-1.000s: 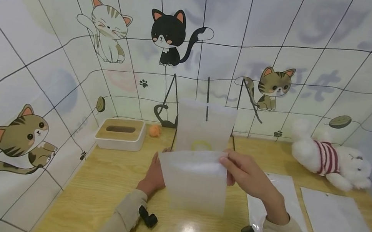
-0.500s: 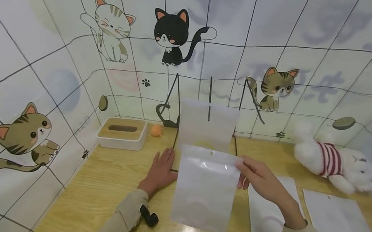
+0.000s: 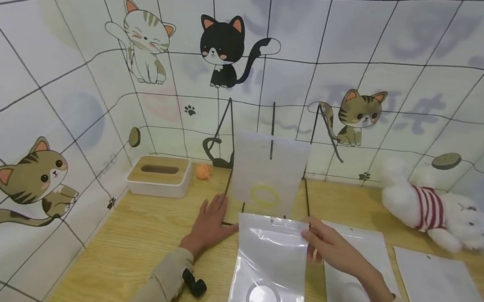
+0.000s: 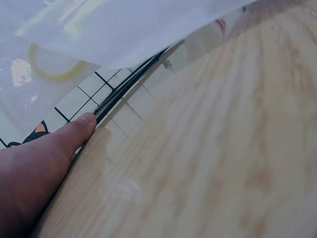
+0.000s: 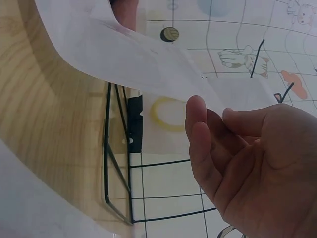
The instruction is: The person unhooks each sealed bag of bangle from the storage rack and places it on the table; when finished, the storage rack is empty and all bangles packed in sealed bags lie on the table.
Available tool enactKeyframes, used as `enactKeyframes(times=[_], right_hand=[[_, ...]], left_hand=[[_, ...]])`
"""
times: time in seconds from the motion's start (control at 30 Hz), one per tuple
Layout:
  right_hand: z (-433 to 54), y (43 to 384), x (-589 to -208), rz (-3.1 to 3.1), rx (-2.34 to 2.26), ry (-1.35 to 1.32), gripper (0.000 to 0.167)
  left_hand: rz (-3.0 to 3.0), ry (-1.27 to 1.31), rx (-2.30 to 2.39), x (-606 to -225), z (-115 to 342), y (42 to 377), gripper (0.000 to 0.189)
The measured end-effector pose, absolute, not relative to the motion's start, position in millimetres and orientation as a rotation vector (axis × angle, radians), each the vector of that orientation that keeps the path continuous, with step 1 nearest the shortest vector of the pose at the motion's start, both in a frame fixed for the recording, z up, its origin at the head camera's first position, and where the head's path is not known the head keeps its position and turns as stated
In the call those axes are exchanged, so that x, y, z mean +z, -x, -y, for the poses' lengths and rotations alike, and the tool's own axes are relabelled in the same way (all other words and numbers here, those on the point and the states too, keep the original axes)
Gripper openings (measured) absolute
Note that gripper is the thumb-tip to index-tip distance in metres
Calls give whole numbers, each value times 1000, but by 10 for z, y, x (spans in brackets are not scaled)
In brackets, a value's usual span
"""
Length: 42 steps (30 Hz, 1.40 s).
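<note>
My right hand (image 3: 334,248) pinches the upper right corner of a clear zip bag (image 3: 269,257). Inside the bag, near its bottom, lies a pale ring-shaped thing (image 3: 248,300). On the table to the left, my left hand (image 3: 209,226) rests with its fingers spread, the thumb touching the base of a black wire rack (image 3: 307,199); the left wrist view shows that thumb (image 4: 74,134) against the dark wire. From the rack's hook hangs another bag (image 3: 287,171) with a yellow ring (image 3: 252,192) in it. The right wrist view shows thumb and index fingertip meeting at the bag's edge (image 5: 148,64).
Two more flat bags, a nearer one (image 3: 364,241) and a farther one (image 3: 442,291), lie on the right of the wooden table (image 3: 134,253). A white plush toy (image 3: 452,212) lies behind them. At the back left are a tissue box (image 3: 158,181) and an orange ball (image 3: 203,171).
My right hand has brought the bag down and to the right, turning its clear face up so the ring inside shows. The left hand stays by the rack, thumb on its base.
</note>
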State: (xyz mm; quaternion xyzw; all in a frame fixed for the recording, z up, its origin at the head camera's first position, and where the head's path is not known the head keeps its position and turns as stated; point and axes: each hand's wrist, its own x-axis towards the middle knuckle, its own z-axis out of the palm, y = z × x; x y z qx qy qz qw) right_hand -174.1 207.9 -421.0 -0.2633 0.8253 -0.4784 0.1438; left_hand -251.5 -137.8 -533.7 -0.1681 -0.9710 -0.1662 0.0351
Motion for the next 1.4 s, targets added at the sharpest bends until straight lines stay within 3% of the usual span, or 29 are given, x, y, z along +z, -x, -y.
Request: enactKeyframes(times=[0.67, 0.97, 1.4], right_hand=[[-2182, 1689, -4511, -2513, -1207, 675, 20], [-2160, 1758, -4646, -2799, -821, 629, 14], [-2130, 1832, -4673, -2826, -711, 465, 18]], left_hand=[[2971, 535, -596, -5331, 1362, 2470, 103], [2953, 542, -613, -5332, 1362, 2469, 101], [2973, 527, -585, -5293, 1370, 2459, 102]])
